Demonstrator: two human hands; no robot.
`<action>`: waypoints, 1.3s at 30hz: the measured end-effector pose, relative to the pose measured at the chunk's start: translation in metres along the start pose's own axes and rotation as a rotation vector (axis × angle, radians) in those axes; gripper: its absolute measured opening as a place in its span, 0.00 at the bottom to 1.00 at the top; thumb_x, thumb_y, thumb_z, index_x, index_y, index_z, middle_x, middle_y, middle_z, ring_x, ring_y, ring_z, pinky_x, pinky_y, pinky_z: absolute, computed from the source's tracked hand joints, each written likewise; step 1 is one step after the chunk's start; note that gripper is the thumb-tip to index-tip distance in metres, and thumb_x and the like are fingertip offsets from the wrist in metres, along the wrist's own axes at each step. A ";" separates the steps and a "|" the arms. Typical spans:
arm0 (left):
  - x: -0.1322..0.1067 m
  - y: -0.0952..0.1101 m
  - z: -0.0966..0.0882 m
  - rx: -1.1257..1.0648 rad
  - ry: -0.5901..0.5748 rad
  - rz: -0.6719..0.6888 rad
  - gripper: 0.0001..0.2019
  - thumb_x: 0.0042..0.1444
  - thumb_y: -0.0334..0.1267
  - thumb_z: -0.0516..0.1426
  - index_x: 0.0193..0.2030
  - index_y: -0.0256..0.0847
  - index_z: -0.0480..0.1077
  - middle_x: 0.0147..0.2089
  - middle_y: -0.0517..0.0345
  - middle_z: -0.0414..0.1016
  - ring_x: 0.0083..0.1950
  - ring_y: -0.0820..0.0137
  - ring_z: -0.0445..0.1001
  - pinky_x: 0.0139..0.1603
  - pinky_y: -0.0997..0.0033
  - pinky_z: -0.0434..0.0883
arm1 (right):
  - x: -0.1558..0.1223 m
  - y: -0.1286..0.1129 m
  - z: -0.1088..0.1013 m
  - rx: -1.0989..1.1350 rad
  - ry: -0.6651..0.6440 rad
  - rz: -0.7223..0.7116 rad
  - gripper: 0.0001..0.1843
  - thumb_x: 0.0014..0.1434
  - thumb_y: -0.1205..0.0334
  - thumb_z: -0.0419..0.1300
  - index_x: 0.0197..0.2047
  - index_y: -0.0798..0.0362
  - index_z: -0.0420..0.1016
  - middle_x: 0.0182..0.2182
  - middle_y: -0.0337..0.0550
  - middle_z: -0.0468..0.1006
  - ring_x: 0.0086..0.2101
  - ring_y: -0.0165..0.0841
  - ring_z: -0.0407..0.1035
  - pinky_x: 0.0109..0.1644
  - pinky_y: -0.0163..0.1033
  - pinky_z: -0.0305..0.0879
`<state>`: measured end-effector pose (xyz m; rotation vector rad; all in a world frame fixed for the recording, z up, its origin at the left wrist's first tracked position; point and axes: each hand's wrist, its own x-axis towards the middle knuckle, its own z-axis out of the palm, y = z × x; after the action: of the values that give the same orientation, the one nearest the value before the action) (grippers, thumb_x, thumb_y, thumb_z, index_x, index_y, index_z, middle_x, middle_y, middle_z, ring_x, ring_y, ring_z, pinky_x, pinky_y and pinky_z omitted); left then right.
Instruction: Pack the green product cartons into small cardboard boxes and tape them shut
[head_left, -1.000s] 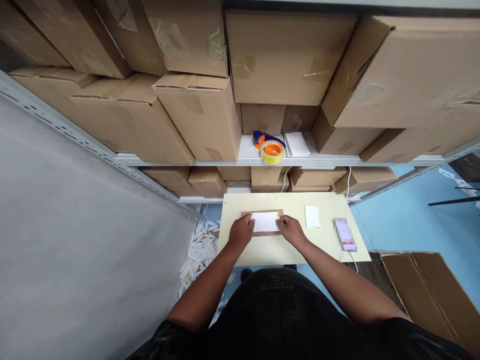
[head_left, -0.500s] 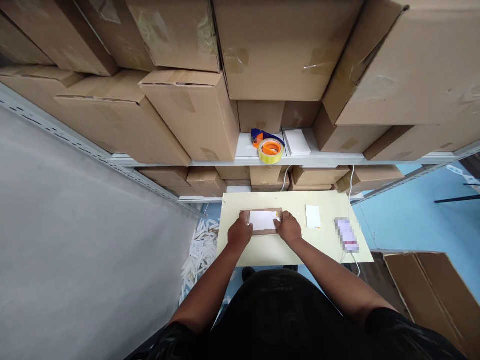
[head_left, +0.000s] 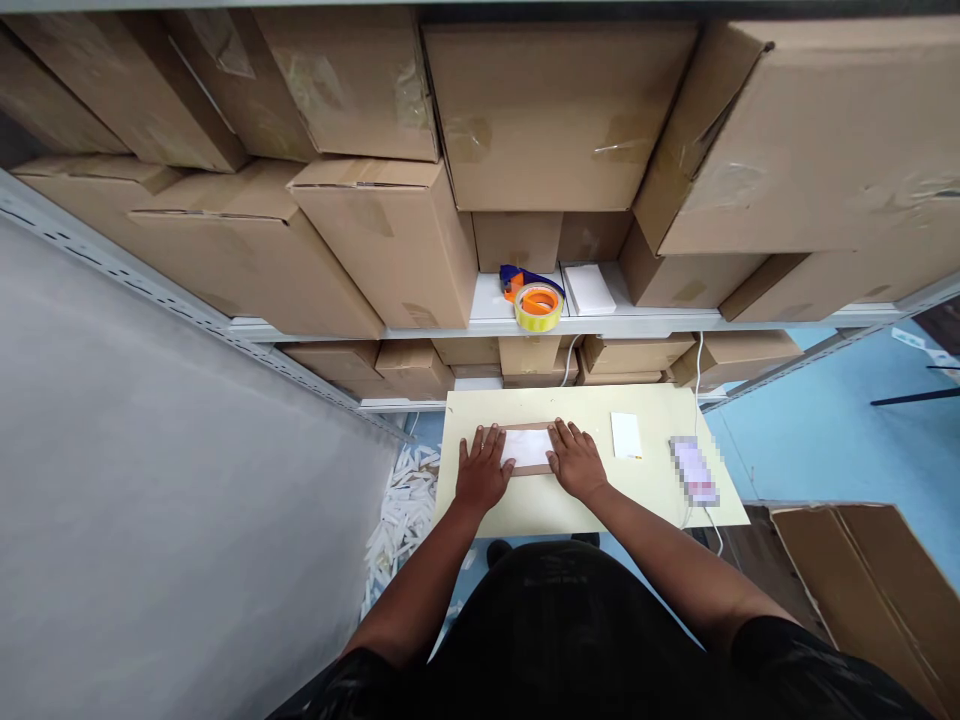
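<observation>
On the pale yellow table (head_left: 517,508) lies a flat brown cardboard piece (head_left: 531,470) with a white paper (head_left: 527,447) on top of it. My left hand (head_left: 482,468) rests flat over the left end, fingers spread. Over the right end lies my right hand (head_left: 577,458), also flat with its fingers apart. Both hands cover the ends of the cardboard and the edges of the paper. To the right of my right hand is a white card (head_left: 625,435).
A blurred-out phone-like item (head_left: 694,470) lies at the table's right, with a white cable. On the shelf (head_left: 480,320) sit an orange and blue tape dispenser (head_left: 534,300), a white paper stack (head_left: 589,290) and several cardboard boxes (head_left: 375,245). White scraps (head_left: 405,505) litter the floor at left.
Both hands have gone from gripping the ends of the cardboard to lying flat on it with fingers spread. The view has tilted slightly upward.
</observation>
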<state>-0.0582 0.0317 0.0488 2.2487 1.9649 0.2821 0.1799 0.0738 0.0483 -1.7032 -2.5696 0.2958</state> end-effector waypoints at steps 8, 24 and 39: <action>0.010 0.024 -0.003 0.002 -0.006 0.232 0.33 0.67 0.50 0.51 0.76 0.44 0.53 0.77 0.49 0.52 0.79 0.52 0.41 0.76 0.39 0.38 | -0.005 -0.012 -0.004 0.009 0.014 -0.186 0.33 0.72 0.50 0.45 0.76 0.53 0.53 0.75 0.48 0.50 0.73 0.47 0.42 0.74 0.57 0.39; -0.034 -0.021 0.009 -0.518 -0.116 -0.337 0.35 0.68 0.52 0.50 0.76 0.37 0.49 0.74 0.36 0.58 0.71 0.55 0.65 0.66 0.58 0.65 | -0.025 0.017 0.010 0.538 -0.044 0.326 0.35 0.70 0.44 0.47 0.71 0.59 0.62 0.68 0.58 0.64 0.66 0.45 0.61 0.67 0.50 0.60; -0.012 0.046 -0.071 -0.902 0.052 -0.277 0.28 0.69 0.56 0.49 0.69 0.44 0.60 0.67 0.47 0.70 0.69 0.57 0.67 0.69 0.57 0.62 | -0.087 -0.012 -0.071 1.015 0.237 0.491 0.31 0.67 0.37 0.49 0.61 0.48 0.75 0.56 0.48 0.79 0.57 0.46 0.72 0.62 0.49 0.64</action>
<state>-0.0321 0.0128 0.1279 1.3901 1.6382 0.9594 0.2135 -0.0011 0.1265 -1.6905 -1.3438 1.0900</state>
